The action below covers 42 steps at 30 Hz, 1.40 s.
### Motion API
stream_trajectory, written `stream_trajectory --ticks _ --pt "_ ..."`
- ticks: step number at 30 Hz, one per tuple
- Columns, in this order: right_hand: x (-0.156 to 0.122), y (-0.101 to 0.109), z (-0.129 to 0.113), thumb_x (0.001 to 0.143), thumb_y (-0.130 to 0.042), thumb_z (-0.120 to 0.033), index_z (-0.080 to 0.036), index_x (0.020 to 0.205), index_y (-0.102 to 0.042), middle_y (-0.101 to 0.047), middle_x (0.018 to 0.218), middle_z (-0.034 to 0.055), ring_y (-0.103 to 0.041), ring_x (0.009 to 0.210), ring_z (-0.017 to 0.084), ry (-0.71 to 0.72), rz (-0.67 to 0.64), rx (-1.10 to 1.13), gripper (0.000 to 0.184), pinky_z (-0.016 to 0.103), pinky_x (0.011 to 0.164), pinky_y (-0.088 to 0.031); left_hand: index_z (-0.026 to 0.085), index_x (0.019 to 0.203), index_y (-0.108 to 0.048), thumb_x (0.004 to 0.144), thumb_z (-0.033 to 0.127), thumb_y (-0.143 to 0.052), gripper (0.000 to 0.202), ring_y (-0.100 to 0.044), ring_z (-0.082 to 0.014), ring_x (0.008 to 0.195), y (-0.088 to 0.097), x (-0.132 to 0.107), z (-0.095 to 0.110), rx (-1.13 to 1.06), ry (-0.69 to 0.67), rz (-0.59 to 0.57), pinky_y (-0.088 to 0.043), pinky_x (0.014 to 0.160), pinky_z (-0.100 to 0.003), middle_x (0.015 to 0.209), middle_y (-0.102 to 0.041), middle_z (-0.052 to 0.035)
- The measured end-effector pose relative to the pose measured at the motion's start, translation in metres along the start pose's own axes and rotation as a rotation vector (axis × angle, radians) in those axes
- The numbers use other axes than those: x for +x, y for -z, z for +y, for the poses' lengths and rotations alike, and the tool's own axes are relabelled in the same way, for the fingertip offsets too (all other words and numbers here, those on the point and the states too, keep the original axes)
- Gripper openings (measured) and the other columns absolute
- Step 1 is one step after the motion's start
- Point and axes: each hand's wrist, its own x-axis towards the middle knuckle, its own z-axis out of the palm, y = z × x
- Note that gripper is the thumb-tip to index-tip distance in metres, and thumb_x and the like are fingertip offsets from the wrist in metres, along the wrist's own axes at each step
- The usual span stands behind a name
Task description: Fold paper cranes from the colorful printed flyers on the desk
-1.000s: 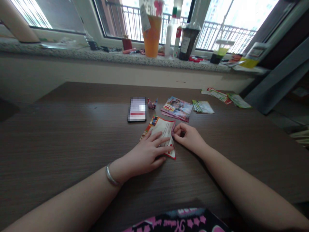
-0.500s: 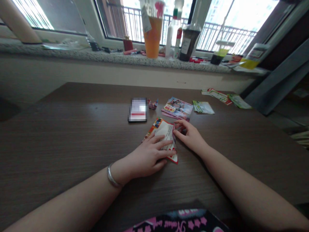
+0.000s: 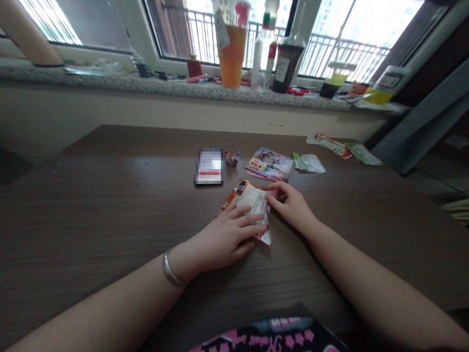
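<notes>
A folded sheet of printed paper (image 3: 252, 196), white with red and multicoloured edges, lies on the brown table (image 3: 110, 215). Across its lower left part my left hand (image 3: 234, 233) rests flat with the fingers spread; a silver bangle circles that wrist. My right hand (image 3: 289, 203) pinches the paper's right edge between thumb and fingers, and that edge is slightly raised. Just beyond the sheet is a stack of colourful flyers (image 3: 271, 165). A small folded paper piece (image 3: 232, 158) sits beside a phone (image 3: 209, 167) whose screen is blurred out.
To the right of the flyers are green-white paper slips (image 3: 309, 163), with more printed strips (image 3: 333, 145) near the table's far right corner. On the stone windowsill (image 3: 146, 83) stand a large cup of orange drink (image 3: 232, 56), a dark drink cup (image 3: 287, 66) and several bottles.
My right hand has shifted slightly right, and the paper's right edge has come with it, lifting a little. My left hand has stayed in nearly the same place.
</notes>
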Motion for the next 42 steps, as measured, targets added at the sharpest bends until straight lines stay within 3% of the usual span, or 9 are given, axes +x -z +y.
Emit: stream_trajectory --ticks 6,17,23,29,37,42 --pt "-0.001 -0.001 0.002 0.078 -0.064 -0.031 -0.020 0.107 -0.057 -0.058 0.070 -0.0029 -0.058 0.066 0.015 -0.083 -0.001 0.089 0.031 0.030 0.067 -0.049 0.032 0.134 -0.048 0.089 0.030 -0.054 0.045 -0.035 -0.0288 0.135 0.000 0.000 -0.001 -0.011 0.040 -0.002 -0.029 0.110 -0.053 0.144 -0.045 -0.0026" --pt "-0.001 0.000 -0.007 0.073 -0.067 -0.034 -0.020 0.092 -0.060 -0.053 0.061 -0.0050 -0.051 0.056 0.013 -0.087 -0.066 0.183 0.025 0.026 0.058 -0.043 0.032 0.130 -0.052 0.091 0.035 -0.049 0.039 -0.031 -0.0297 0.137 0.000 -0.001 0.001 0.020 0.109 0.012 -0.029 0.111 -0.051 0.144 -0.044 -0.0015" --pt "-0.003 0.001 -0.009 0.073 -0.068 -0.035 -0.019 0.072 -0.056 -0.058 0.065 -0.0024 -0.051 0.057 0.011 -0.077 -0.059 0.111 0.020 0.024 0.055 -0.041 0.027 0.136 -0.047 0.088 0.038 -0.051 0.049 -0.034 -0.0314 0.136 -0.003 -0.001 -0.001 0.042 0.203 0.029 -0.031 0.110 -0.053 0.144 -0.045 -0.0042" --pt "-0.006 -0.001 -0.010 0.075 -0.066 -0.031 -0.019 0.084 -0.060 -0.064 0.077 0.0007 -0.058 0.066 0.014 -0.030 -0.086 0.113 0.016 0.026 0.062 -0.047 0.018 0.144 -0.033 0.084 0.034 -0.054 0.066 -0.034 -0.0296 0.137 -0.004 -0.001 -0.001 0.022 0.276 0.056 -0.030 0.111 -0.052 0.149 -0.037 -0.0102" --pt "-0.010 -0.001 -0.013 0.077 -0.064 -0.028 -0.019 0.081 -0.060 -0.063 0.069 -0.0015 -0.058 0.060 0.013 -0.027 -0.110 0.073 0.011 0.025 0.058 -0.046 0.015 0.147 -0.025 0.082 0.034 -0.060 0.076 -0.032 -0.0308 0.138 -0.010 -0.002 -0.004 0.028 0.282 0.155 -0.034 0.110 -0.050 0.153 -0.028 -0.0151" --pt "-0.013 0.003 -0.023 0.080 -0.064 -0.025 -0.019 0.086 -0.065 -0.067 0.074 -0.0002 -0.060 0.064 0.013 0.092 -0.118 -0.059 0.008 0.025 0.062 -0.046 0.016 0.147 -0.020 0.078 0.032 -0.067 0.085 -0.031 -0.0291 0.139 -0.009 -0.001 -0.005 0.014 0.222 0.278 -0.033 0.113 -0.046 0.151 -0.030 -0.0162"
